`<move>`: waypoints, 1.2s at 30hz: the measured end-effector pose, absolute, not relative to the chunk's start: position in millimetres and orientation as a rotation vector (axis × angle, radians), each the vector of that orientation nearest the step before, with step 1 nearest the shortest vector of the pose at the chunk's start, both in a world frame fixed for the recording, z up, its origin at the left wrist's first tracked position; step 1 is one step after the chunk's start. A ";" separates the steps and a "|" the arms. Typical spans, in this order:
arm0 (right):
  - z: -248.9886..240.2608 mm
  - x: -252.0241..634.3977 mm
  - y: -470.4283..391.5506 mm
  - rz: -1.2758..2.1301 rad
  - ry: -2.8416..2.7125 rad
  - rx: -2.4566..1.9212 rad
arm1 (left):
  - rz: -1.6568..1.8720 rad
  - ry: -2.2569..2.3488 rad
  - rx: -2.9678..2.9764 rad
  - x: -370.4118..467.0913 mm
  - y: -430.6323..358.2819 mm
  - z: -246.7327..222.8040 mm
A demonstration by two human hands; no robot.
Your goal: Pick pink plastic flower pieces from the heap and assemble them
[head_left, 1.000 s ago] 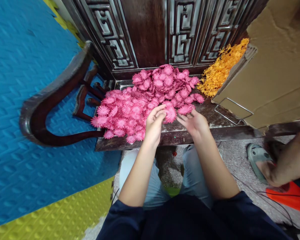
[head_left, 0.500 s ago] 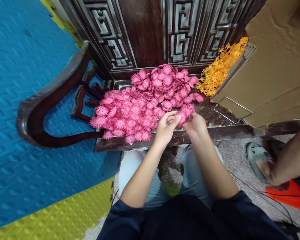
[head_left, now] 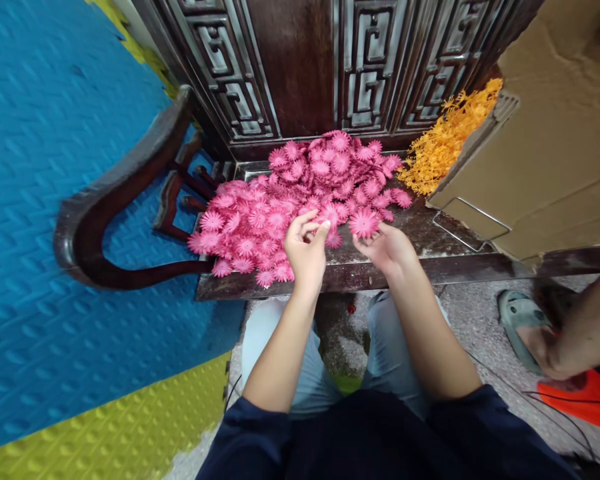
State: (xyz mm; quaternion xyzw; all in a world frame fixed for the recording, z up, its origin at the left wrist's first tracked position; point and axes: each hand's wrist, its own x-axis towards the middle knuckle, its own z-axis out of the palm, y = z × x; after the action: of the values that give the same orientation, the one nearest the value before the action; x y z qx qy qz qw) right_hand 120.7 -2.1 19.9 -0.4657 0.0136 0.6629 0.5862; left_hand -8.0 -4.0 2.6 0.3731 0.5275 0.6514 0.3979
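Note:
My right hand [head_left: 387,250] holds a pink artificial flower [head_left: 364,223] by its edge, fingertips under the petals. My left hand [head_left: 306,252] is curled, thumb and forefinger closing at the rim of another pink flower [head_left: 331,213]; the fingers partly hide the contact. The two hands are apart, both over the front edge of a dark wooden bench. Just beyond them lies a large heap of pink artificial flowers [head_left: 255,220], spread across the seat.
Orange artificial flowers [head_left: 437,150] are piled at the back right, beside a big cardboard sheet [head_left: 545,147] and a bent metal wire [head_left: 473,223]. A curved wooden armrest [head_left: 85,220] borders the bench's left end. Another person's sandalled foot [head_left: 530,337] is at the right.
My hands were together on pink flowers; now they have separated, the left moving leftward. A single flower faces up in my right hand. The view has shifted slightly.

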 end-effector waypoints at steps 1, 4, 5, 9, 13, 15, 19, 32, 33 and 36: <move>21.2 119.0 -2.8 1.566 0.006 -1.084 | 1.658 1.331 0.932 -8.8 -4.1 3.6; 22.8 114.7 -4.3 1.603 -0.050 -1.082 | 1.663 1.304 0.922 -8.4 -5.8 6.6; 22.7 113.7 -4.5 1.603 -0.058 -1.083 | 1.660 1.295 0.921 -7.8 -6.5 7.6; 21.0 112.2 -4.0 1.588 -0.054 -1.109 | 1.651 1.296 0.916 -6.0 -7.8 10.8; 21.0 111.8 -3.1 1.567 -0.051 -1.146 | 1.657 1.309 0.889 -6.6 -6.9 11.2; 21.5 111.6 -3.1 1.567 -0.056 -1.151 | 1.644 1.306 0.884 -7.2 -6.4 10.4; 20.9 111.9 -3.1 1.588 -0.078 -1.119 | 1.561 1.289 0.949 -7.0 -6.1 7.4; 19.9 97.7 -7.8 1.285 -0.213 -1.107 | 1.311 1.252 1.218 15.7 -16.4 -4.3; 21.3 95.8 -8.6 1.302 -0.222 -1.137 | 1.313 1.254 1.224 16.8 -16.6 -5.2; 25.6 93.2 -10.3 1.339 -0.212 -1.182 | 1.317 1.268 1.246 18.7 -17.0 -6.1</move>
State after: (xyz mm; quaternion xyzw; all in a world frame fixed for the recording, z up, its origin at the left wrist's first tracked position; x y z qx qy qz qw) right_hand 93.2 -10.3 25.6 -0.5147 -0.0921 0.5827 0.6222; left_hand 18.7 -17.0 -6.1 0.5035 0.5122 0.5324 0.4480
